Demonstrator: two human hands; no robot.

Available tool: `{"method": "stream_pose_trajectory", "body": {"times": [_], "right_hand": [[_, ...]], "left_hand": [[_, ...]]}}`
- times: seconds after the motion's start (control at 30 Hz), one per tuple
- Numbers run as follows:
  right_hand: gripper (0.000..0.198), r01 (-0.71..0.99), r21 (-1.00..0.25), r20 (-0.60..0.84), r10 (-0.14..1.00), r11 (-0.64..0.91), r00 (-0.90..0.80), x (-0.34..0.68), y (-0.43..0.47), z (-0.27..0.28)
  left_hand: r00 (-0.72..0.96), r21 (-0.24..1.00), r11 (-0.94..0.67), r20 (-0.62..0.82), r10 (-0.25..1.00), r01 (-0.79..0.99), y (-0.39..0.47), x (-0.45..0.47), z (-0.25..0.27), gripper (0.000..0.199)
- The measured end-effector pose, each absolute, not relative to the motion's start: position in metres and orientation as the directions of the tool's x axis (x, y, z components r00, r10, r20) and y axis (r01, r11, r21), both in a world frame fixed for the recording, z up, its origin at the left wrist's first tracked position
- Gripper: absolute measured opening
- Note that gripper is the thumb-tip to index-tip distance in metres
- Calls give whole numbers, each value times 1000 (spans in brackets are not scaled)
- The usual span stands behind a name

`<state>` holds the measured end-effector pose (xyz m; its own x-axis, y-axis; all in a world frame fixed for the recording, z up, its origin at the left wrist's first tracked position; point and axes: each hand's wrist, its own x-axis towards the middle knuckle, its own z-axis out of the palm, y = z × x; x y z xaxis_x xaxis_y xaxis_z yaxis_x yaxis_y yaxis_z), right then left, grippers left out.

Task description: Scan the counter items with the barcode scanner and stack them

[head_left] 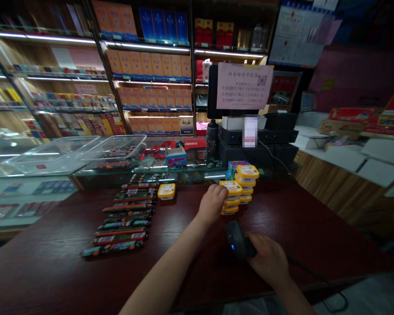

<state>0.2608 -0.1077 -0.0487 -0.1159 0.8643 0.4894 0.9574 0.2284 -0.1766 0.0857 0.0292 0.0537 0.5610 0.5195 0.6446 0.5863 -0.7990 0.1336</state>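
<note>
**One grip confirmed, one undetermined**

A black plastic handheld scanner (pixel 237 239) with a lit blue spot is held in the right hand (pixel 267 258), whose fingers are wrapped around its handle. Its head is held out beyond the grip, near the stacked tubs, an arrangement by which the head is presumably left unobstructed.

The left hand (pixel 213 204) is placed at the near left side of a front stack of yellow, rectangular plastic tubs (pixel 233 188). Its fingers are bent against the upper part; whether a tub is pinched or merely steadied cannot be told.

A taller rear stack of matching tubs (pixel 246 179) is set just behind, to the right. Tubs appear to be piled flat to save room. A single yellow tub (pixel 166 191) is sited apart, beside a row of long, slim, dark packets (pixel 122 224) laid crosswise on the dark red-brown wooden counter (pixel 68 280), seemingly so that each is visible.
</note>
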Motion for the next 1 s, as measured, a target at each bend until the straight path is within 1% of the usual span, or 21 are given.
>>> {"method": "stream_pose_trajectory", "body": {"times": [0.17,0.27,0.33,0.37,0.43,0.53,0.63,0.7,0.77,0.83,0.9,1.0], "right_hand": [[35,960,-201,454,887,197,-86,259,-108,-46],[33,955,-212,451,888,207,-92,259,-107,-46],[32,953,-212,459,883,217,-99,259,-107,-47],[32,953,-213,467,879,215,-94,259,-107,-47],[34,955,-214,484,871,205,-79,259,-107,-48],[36,958,-211,476,876,194,-72,258,-107,-46],[36,964,-206,458,887,168,-57,257,-108,-44],[35,967,-191,463,884,170,-65,257,-108,-43],[34,966,-173,479,873,192,-88,258,-108,-45],[34,964,-166,496,863,208,-100,259,-109,-46],[34,964,-170,503,859,205,-94,261,-109,-48],[32,963,-157,496,861,219,-115,263,-110,-49]], "left_hand": [[613,24,-791,618,493,611,22,79,53,16],[642,-40,-775,587,492,631,18,77,57,16],[646,-58,-763,575,502,644,18,78,59,16],[643,-50,-762,573,507,646,18,79,59,16],[622,4,-768,583,522,641,20,79,57,17],[557,149,-788,630,541,598,23,77,50,21],[506,261,-805,664,550,533,24,71,38,36],[499,294,-799,654,569,524,23,66,31,46],[489,310,-776,634,599,549,21,60,25,51],[460,309,-746,631,625,590,20,50,20,46],[415,292,-707,643,644,644,23,35,18,35],[308,264,-584,648,697,767,37,1,17,23]]}}
